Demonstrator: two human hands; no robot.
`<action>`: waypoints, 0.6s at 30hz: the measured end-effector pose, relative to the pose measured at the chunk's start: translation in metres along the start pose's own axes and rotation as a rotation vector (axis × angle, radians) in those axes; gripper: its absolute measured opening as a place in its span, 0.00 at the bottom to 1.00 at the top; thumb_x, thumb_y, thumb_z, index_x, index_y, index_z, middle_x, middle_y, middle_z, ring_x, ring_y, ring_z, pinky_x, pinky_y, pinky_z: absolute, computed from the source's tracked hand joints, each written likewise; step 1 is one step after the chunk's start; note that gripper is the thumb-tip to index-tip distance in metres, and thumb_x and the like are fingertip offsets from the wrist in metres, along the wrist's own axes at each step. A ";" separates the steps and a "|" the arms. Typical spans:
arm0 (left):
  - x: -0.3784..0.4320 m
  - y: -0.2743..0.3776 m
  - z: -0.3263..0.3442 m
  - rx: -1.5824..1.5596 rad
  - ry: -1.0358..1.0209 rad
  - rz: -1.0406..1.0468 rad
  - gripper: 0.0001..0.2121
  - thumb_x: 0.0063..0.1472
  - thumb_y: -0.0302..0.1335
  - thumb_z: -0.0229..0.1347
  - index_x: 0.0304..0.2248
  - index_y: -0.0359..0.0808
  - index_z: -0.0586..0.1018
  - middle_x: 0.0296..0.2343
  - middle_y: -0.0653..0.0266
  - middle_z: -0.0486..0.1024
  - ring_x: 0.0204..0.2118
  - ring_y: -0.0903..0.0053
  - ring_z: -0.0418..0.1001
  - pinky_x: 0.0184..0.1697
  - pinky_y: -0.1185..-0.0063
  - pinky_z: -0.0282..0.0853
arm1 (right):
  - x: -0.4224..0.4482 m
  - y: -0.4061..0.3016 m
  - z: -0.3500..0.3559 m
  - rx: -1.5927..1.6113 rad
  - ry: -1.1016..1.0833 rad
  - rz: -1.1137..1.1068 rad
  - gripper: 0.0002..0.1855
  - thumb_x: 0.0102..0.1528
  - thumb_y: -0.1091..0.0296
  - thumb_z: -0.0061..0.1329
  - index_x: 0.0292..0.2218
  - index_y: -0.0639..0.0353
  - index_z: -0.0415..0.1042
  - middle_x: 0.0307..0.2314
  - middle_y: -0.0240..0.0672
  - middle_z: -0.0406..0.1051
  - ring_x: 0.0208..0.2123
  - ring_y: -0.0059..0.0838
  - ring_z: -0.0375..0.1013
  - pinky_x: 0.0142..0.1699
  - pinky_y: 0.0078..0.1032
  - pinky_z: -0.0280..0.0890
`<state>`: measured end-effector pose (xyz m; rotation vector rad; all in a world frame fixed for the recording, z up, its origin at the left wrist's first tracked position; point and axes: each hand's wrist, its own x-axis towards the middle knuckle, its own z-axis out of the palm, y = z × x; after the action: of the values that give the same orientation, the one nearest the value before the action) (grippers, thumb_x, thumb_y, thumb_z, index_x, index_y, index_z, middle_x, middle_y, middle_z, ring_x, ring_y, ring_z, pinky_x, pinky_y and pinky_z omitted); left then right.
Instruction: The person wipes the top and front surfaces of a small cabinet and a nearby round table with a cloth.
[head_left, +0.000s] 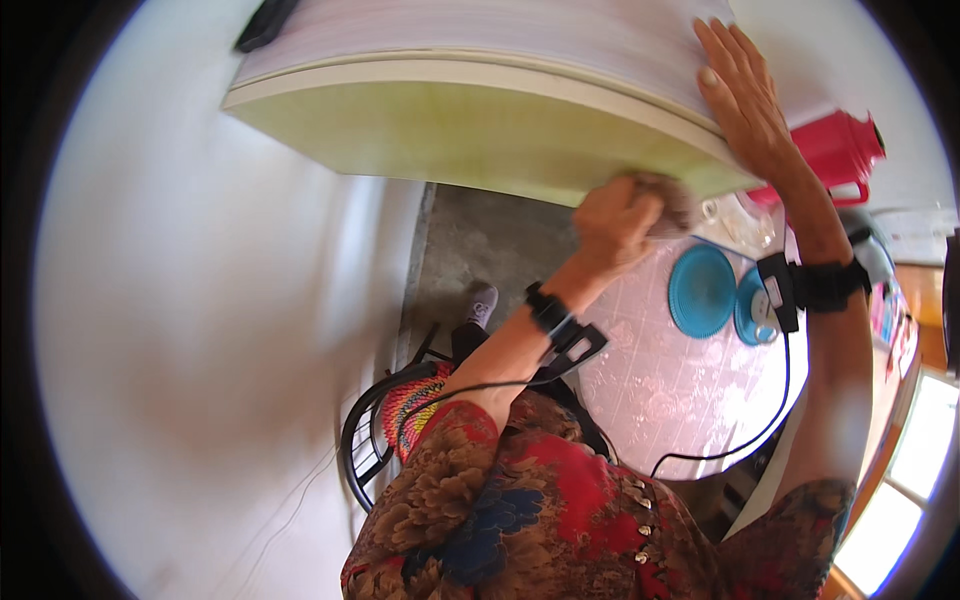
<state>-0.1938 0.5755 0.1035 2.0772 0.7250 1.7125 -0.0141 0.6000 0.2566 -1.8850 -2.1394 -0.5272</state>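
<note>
My left hand (615, 221) is closed on a bunched brownish cloth (666, 204), blurred by motion. The cloth is at the lower edge of a yellow-green panel (450, 135), the front of a large box-like piece of furniture whose kind I cannot tell. My right hand (742, 97) lies with its fingers extended at the right end of the pale top (487, 30), above the cream edge strip (420, 73). It holds nothing that I can see. Both wrists wear black straps with cabled devices.
A red vacuum flask (836, 154) is beside my right forearm. Below, a table with a pink floral cloth (660, 397) bears blue ridged plates (702, 291) and a glass cup (763, 319). A black metal chair (352, 435) stands by the white wall (187, 300). A dark object (266, 24) lies top left.
</note>
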 end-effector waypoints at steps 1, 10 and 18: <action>-0.006 -0.018 -0.013 -0.025 0.034 -0.077 0.09 0.41 0.22 0.55 0.27 0.41 0.75 0.23 0.64 0.70 0.25 0.65 0.71 0.27 0.72 0.68 | 0.004 -0.002 0.004 -0.005 0.043 -0.006 0.30 0.62 0.46 0.24 0.59 0.52 0.54 0.57 0.41 0.53 0.60 0.41 0.47 0.62 0.36 0.42; 0.122 -0.099 -0.168 -0.349 0.856 -0.434 0.15 0.57 0.25 0.55 0.39 0.34 0.63 0.32 0.58 0.72 0.33 0.75 0.70 0.40 0.76 0.68 | 0.009 -0.016 0.002 0.130 -0.025 0.044 0.33 0.61 0.43 0.25 0.61 0.51 0.49 0.59 0.44 0.49 0.62 0.42 0.43 0.63 0.40 0.39; 0.063 -0.070 -0.102 0.207 0.441 -0.013 0.09 0.55 0.29 0.53 0.35 0.37 0.69 0.30 0.60 0.72 0.30 0.69 0.73 0.27 0.72 0.70 | 0.007 -0.016 0.003 0.066 -0.051 0.059 0.31 0.61 0.46 0.25 0.61 0.48 0.50 0.59 0.43 0.50 0.62 0.42 0.44 0.63 0.42 0.39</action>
<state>-0.2960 0.6634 0.1348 1.8224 1.0807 2.1992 -0.0303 0.6060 0.2555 -1.9392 -2.0979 -0.3951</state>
